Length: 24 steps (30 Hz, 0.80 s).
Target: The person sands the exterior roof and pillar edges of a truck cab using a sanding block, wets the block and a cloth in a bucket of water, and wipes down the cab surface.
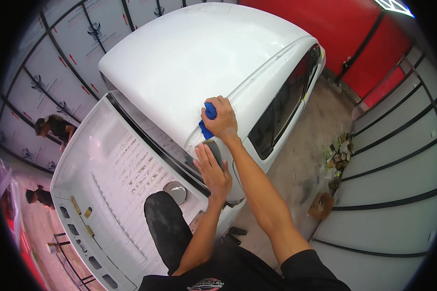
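My right hand (222,119) is closed around a crumpled blue cloth (207,123), near the rear corner of the white pickup's cab roof (213,53). Just below it, my left hand (212,172) presses a grey sanding pad (214,151) against the cab's rear corner. Its fingers lie extended along the pad, with the thumb at the other side. The pad's underside is hidden. Both hands are close together, the cloth just above the pad.
My bent knee (165,223) is over the truck bed (111,194), beside a round grey container (175,193). Small tan blocks (76,205) lie near the tailgate. Two people (58,128) are beyond the bed. Cans and debris (341,155) line the right wall, near a brown bucket (321,206).
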{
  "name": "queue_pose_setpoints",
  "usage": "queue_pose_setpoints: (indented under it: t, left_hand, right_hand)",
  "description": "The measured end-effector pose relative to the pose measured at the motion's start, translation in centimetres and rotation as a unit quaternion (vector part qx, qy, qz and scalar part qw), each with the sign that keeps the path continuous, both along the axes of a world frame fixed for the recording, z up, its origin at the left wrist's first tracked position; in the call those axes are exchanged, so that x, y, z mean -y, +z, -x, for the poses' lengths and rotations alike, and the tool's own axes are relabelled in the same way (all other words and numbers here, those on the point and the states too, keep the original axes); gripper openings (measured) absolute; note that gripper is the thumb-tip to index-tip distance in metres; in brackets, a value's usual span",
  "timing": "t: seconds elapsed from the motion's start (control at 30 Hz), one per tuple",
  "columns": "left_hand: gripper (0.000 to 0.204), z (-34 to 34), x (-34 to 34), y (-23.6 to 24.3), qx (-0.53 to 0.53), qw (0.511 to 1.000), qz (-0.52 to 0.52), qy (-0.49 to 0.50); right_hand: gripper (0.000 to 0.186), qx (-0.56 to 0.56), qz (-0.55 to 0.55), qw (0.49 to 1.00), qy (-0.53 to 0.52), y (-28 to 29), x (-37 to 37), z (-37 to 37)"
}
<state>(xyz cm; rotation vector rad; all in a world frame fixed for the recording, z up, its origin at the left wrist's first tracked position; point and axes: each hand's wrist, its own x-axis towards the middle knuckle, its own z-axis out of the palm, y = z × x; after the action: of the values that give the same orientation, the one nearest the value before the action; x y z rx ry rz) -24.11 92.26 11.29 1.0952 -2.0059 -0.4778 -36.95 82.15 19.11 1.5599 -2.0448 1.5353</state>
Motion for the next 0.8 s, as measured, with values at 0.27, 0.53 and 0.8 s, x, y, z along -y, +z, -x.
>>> queue_pose_setpoints:
  t: [0.27,0.53,0.8]
  left_hand:
    - [0.075,1.1,1.7,-0.1,-0.010,0.999,0.024,0.022]
    - [0.074,1.7,1.1,-0.2,-0.023,0.999,0.024,0.035]
    - [0.080,1.9,-1.7,-2.3,-0.095,0.993,0.031,0.059]
  right_hand:
    - [0.020,-0.019,0.018,1.000,0.007,0.1,0.3,0.4]
    - [0.017,-0.012,0.018,1.000,0.013,-0.1,-0.3,0.8]
    - [0.018,-0.017,-0.011,1.000,0.014,-0.3,-0.3,0.9]
